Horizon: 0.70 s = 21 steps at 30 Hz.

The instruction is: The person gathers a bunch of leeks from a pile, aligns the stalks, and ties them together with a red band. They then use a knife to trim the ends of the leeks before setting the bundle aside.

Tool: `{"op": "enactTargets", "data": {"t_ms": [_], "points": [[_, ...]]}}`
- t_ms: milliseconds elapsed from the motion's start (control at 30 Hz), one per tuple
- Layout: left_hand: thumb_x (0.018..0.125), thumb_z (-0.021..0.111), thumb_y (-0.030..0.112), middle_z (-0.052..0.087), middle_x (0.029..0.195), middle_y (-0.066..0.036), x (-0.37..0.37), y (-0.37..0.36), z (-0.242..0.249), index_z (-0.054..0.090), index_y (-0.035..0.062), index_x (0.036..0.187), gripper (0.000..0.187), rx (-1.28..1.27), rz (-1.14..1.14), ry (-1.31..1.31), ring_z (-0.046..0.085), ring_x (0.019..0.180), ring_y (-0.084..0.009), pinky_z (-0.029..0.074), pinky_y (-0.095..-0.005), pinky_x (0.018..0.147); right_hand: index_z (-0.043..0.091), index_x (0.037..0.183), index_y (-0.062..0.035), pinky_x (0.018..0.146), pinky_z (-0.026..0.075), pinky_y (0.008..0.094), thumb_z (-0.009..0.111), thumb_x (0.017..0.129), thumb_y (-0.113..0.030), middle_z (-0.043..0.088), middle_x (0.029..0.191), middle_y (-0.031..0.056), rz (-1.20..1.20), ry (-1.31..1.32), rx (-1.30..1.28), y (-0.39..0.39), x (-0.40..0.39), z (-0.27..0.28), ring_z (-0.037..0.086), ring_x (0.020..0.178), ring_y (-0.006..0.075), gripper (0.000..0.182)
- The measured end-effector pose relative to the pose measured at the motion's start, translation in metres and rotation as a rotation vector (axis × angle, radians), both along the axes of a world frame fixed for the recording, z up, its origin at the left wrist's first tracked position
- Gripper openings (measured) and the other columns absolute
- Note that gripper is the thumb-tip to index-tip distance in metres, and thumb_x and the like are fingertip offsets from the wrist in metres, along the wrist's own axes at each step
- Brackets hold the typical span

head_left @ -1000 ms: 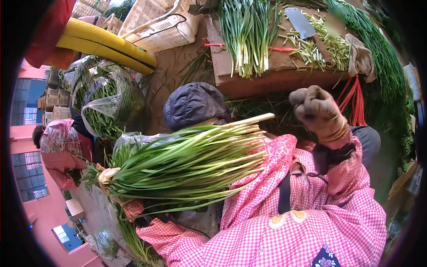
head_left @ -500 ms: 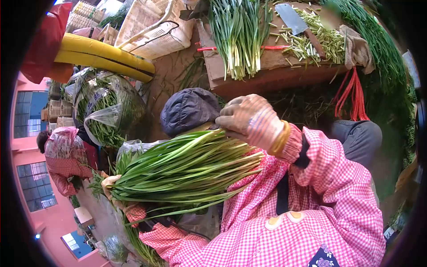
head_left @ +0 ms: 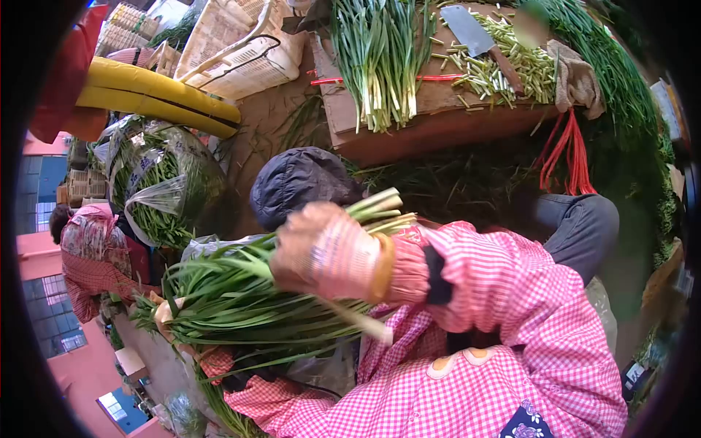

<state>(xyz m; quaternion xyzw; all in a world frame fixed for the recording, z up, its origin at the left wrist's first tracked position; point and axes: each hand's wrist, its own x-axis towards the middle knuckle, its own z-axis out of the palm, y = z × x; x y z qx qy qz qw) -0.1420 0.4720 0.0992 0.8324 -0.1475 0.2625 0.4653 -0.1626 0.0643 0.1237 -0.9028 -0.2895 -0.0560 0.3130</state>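
- Your right hand (head_left: 328, 252), in a worn knit glove, lay across the middle of the bundle of green stalks (head_left: 255, 292), its fingers curled down over the stalks and pressing them together so the bundle stayed tight.
- Your left hand (head_left: 166, 312) sat at the leafy end of the bundle, mostly buried in the leaves; its fingers appeared wrapped around that end, though the grip itself was largely hidden.
- The bundle lay crosswise over your lap, pale cut ends pointing up and right past your right hand and green tips trailing left. Held at two places like that, it could not sag or splay.
- A single pale stalk (head_left: 358, 321) stuck out below your right wrist, apart from the rest.
- On the wooden desk (head_left: 438, 109) ahead, another heap of stalks (head_left: 380, 58) lay with its white ends toward you, just beside a cleaver (head_left: 475, 36) resting among chopped trimmings (head_left: 526, 69), so cutting and waste stayed in one spot.
- A crumpled glove (head_left: 577, 80) sat on the desk's right corner, with red ties (head_left: 566, 157) hanging below it, within reach.
- To your left stood a plastic bag of greens (head_left: 161, 182), and another person in a patterned smock (head_left: 91, 255) was bent over nearby.
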Motion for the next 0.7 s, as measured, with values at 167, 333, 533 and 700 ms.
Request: {"op": "enactTargets", "data": {"t_ms": [167,333,533,700], "points": [[0.092,0.045,0.021,0.053,0.083,0.002,-0.001,-0.015,0.006,0.055,0.0073,0.086,0.018,-0.674,-0.296,0.183,0.051,0.076,-0.0082,0.045,-0.0248,0.071,0.064,0.064,-0.0114,0.051,0.048,0.0349,0.066,0.061,-0.023,0.062,0.064,0.0038,0.015,0.249,-0.43,-0.023,-0.023,0.029,0.061,0.058,0.0212,0.012],[0.087,0.046,0.017,0.048,0.077,-0.002,-0.023,-0.064,0.019,0.047,0.0066,0.08,0.013,-0.399,-0.167,0.128,0.049,0.075,-0.0128,0.043,-0.0281,0.077,0.063,0.066,-0.0108,0.061,0.049,0.0358,0.065,0.067,-0.027,0.062,0.07,0.0085,-0.163,0.205,-0.378,-0.087,-0.039,-0.018,0.061,0.068,0.0261,0.016],[0.084,0.049,0.016,0.048,0.077,-0.004,-0.015,-0.058,0.015,0.047,0.0023,0.082,0.014,-0.475,-0.075,0.193,0.05,0.075,-0.0138,0.045,-0.0271,0.074,0.065,0.081,-0.0058,0.054,0.043,0.0318,0.069,0.074,-0.018,0.054,0.063,0.0064,-0.385,0.081,0.131,-0.175,-0.057,-0.056,0.053,0.058,0.0246,0.015],[0.086,0.049,0.018,0.047,0.077,-0.004,-0.018,-0.057,0.012,0.047,0.0021,0.082,0.017,-0.751,-0.138,0.308,0.048,0.069,-0.013,0.045,-0.0264,0.069,0.064,0.098,-0.0084,0.081,0.044,0.0378,0.065,0.074,-0.04,0.062,0.095,0.0134,-0.471,0.186,-0.1,-0.16,-0.054,-0.047,0.058,0.091,0.0293,0.039]]}}
